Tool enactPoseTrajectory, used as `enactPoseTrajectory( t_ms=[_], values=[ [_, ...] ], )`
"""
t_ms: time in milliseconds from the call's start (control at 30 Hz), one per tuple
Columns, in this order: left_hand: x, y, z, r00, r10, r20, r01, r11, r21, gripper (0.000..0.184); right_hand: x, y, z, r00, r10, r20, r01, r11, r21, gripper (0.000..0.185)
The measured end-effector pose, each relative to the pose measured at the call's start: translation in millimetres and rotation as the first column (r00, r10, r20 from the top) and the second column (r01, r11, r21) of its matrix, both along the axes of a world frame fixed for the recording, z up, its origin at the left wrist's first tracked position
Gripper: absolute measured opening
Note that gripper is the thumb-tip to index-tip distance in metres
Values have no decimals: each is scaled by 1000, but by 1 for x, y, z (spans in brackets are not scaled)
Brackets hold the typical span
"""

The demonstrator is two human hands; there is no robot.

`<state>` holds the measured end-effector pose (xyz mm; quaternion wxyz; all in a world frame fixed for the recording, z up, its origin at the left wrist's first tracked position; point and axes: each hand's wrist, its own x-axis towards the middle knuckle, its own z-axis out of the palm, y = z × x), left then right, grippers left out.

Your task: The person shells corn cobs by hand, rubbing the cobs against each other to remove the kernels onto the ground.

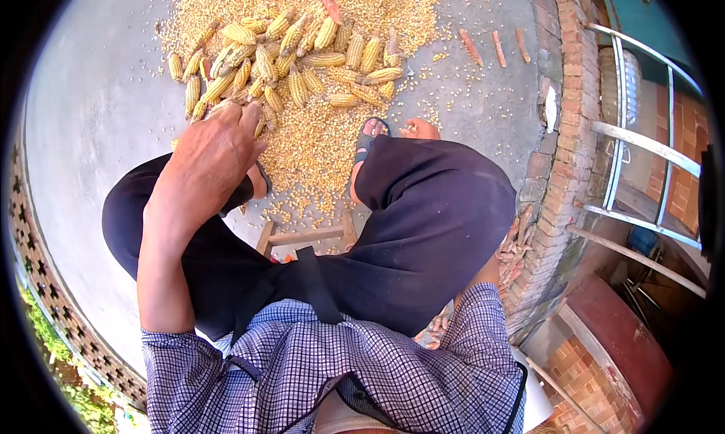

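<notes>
My left hand (219,143) is over the lower left edge of a heap of yellow corn cobs (298,86), its back toward me. Its fingers bend down against the cobs and are mostly hidden, so I cannot make out whether they grip one. Beyond my right knee, part of my right hand (421,129) shows beside a sandalled foot (370,135), fingers slightly apart and no object visible in them. Loose kernels (313,139) lie under and around the cobs. A reddish bare cob (330,5) rests at the top of the heap.
Several reddish bare cobs (470,47) lie on the concrete floor (91,94) at the right of the heap. More stripped cobs (516,249) sit by a low brick edging (559,185). A metal railing (642,135) stands at the right. Between my legs is a wooden frame (306,237).
</notes>
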<state>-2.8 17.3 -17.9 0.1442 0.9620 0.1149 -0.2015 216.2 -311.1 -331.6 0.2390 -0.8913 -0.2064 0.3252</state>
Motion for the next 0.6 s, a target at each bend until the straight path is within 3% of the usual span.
enactPoseTrajectory(
  t_ms=[100, 400, 500, 600],
  values=[
    [0, -2, -3, 1000, -13, 6, 13, 1000, 3, 33, -7, 27, 14, 995, -25, 101, 27, 1000, -13, 38],
    [1, -13, -3, 999, -51, -12, 51, 999, 11, 52, 1, 52, -23, 969, 122, 213, -114, 992, -49, 61],
    [3, -13, -3, 999, -48, 6, 48, 999, -8, 55, 12, 69, -30, 988, 126, 85, -117, 988, -101, 63],
    [5, -10, -5, 999, -37, -5, 37, 999, -19, 57, 19, 83, -41, 974, 186, 130, -179, 982, -68, 65]
  ],
)
